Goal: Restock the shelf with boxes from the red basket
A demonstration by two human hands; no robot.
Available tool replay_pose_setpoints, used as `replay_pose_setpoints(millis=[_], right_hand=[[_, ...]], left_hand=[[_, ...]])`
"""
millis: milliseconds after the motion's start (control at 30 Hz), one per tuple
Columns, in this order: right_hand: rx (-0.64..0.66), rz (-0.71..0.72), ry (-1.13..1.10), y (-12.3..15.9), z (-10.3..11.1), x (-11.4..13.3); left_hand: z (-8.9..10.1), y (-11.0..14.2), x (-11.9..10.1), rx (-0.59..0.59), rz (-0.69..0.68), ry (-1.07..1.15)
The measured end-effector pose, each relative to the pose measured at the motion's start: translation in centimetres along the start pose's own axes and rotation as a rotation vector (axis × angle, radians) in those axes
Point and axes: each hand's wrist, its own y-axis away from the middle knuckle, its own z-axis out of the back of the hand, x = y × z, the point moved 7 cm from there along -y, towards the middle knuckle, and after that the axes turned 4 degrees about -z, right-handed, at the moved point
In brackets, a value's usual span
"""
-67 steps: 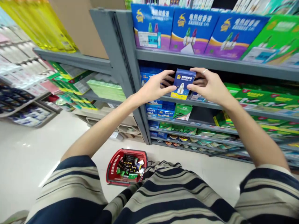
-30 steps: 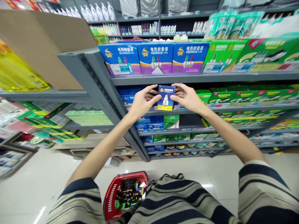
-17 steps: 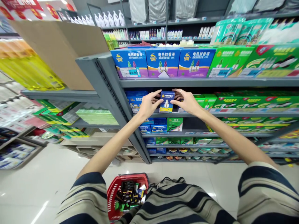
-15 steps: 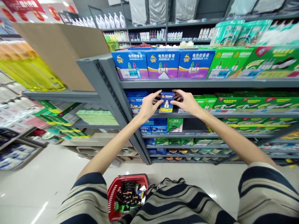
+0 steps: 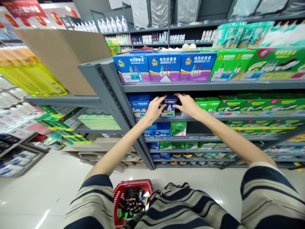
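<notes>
A small dark-blue box of electric mosquito repellent liquid stands upright on the second shelf, just behind a price tag. At its left side is my left hand, thumb on the front edge and fingers curled at the upper corner. My right hand grips the opposite side, its fingertips by the top right corner and its thumb low at the edge. Parts of the fingers are hidden behind the box. Just left of my left hand sits a larger blue box of the same kind.
Blue and purple boxes line the shelf above. Green boxes continue along the right. A grey upright post and a cardboard carton stand on the left. On the floor, a red basket contains several packages.
The small box has moved back from the shelf front into the shade, and its price tag now shows in front of it. Both hands moved with it.
</notes>
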Motion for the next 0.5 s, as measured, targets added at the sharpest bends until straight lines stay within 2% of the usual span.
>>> replay_pose_setpoints(millis=[67,200,367,500], right_hand=[[0.035,0.04,0.087,0.29,-0.17,0.49],[0.054,0.133,0.093,0.59,-0.28,0.97],[0.001,0.148,0.131,0.35,-0.15,0.63],[-0.007,0.157,0.106,0.46,-0.02,0.49]], left_hand=[[-0.53,0.57,0.01,0.031,-0.014,-0.086],[-0.58,1.15,-0.81,0.024,-0.081,-0.237],[-0.33,0.46,-0.68,0.015,-0.03,-0.198],[-0.23,0.51,-0.47,0.024,-0.046,-0.19]])
